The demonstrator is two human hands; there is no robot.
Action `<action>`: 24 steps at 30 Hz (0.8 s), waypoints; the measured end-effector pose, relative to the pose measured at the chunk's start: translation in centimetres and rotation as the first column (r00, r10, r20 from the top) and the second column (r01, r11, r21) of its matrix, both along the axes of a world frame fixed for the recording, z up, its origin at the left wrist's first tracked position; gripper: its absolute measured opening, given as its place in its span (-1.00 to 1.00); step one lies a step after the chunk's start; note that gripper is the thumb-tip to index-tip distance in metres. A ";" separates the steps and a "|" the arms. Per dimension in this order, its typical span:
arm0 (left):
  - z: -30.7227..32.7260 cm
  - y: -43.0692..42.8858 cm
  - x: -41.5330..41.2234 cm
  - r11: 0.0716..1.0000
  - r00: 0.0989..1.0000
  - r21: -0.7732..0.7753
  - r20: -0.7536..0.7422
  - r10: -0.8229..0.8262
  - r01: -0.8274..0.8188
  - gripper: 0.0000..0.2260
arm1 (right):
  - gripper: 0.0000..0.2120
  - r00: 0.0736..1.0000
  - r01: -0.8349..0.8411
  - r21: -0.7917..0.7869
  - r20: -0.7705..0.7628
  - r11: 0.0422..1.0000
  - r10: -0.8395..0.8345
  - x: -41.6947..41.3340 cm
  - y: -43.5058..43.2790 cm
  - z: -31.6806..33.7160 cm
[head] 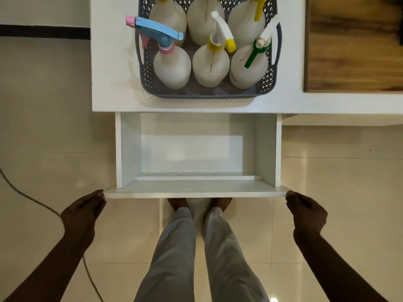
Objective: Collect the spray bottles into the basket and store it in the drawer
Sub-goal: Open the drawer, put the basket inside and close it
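Six white spray bottles [210, 68] are seen standing upright in a grey perforated basket [205, 93], which is set on the white counter [113, 83] near its front edge. Directly below, the white drawer [196, 190] is pulled out, nothing lying inside. Its front panel is gripped at both ends: the left hand [81, 211] and the right hand [306, 212] each have their fingers curled around a corner. Grey-trousered legs [174, 247] are seen on the tiled floor [338, 171].
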State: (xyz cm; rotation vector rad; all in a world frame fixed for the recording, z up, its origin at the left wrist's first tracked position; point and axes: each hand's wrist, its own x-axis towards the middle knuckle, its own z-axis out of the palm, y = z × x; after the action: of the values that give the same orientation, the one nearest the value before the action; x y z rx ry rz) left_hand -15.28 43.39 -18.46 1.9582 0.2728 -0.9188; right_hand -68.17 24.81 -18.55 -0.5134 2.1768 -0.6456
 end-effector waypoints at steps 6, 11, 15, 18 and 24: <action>0.9 2.9 -1.5 0.996 1.000 0.094 -0.019 -0.002 0.004 -0.65 | -0.84 0.998 0.059 0.055 -0.038 0.997 -0.057 -1.0 3.0 0.3; 1.5 4.3 -2.5 0.992 0.998 0.117 -0.040 0.058 -0.053 -0.66 | -0.78 0.995 0.075 0.121 -0.069 0.990 -0.067 -1.2 4.7 0.6; 1.8 4.6 -2.9 0.986 0.994 0.144 -0.061 0.095 -0.085 -0.68 | -0.81 0.995 0.054 0.150 -0.086 0.987 -0.042 -1.1 4.9 1.3; 1.6 4.6 -2.7 0.976 0.998 0.214 -0.035 0.048 -0.040 -0.70 | -0.88 0.993 -0.020 0.207 -0.111 0.978 0.044 -1.2 4.5 2.0; 2.7 -2.5 2.9 0.925 0.948 0.358 0.233 -0.217 0.124 -0.68 | -0.52 0.779 -0.482 0.310 -0.277 0.820 0.563 -0.1 -3.3 5.8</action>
State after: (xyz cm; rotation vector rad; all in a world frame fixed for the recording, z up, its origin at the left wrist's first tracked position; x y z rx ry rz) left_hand -12.35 40.85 -15.71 2.4320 0.1060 -0.7367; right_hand -68.27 21.50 -12.76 -1.1392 2.2408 0.0111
